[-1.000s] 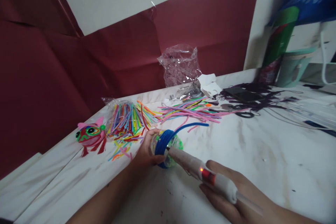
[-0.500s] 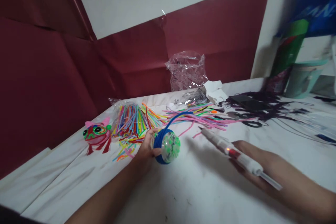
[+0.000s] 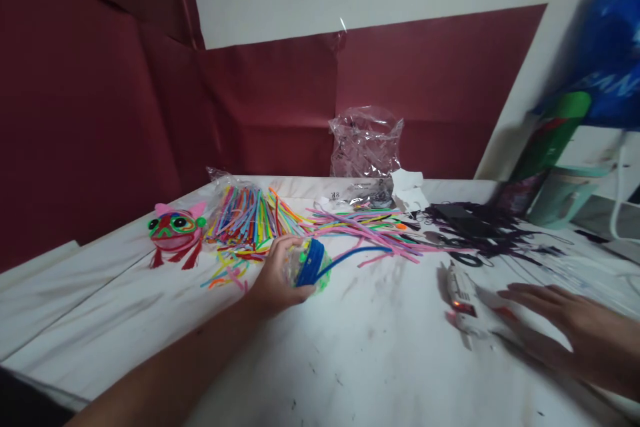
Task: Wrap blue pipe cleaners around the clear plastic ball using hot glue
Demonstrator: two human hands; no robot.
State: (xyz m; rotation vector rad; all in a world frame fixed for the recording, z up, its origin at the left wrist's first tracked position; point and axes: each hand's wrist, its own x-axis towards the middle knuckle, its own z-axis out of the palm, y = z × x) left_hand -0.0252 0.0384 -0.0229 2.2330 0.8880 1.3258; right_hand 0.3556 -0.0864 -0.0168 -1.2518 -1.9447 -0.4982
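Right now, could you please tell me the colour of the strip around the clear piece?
Blue: the strip in the left hand shows best in the head view.

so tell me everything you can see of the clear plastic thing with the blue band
The clear plastic thing looks rounded and see-through, with green patches near its right edge. The blue band, which looks like wound pipe cleaner, runs around it at a slant, and a loose blue end curves out to the right. The left hand grips its left side. Whether it touches the white table is unclear.
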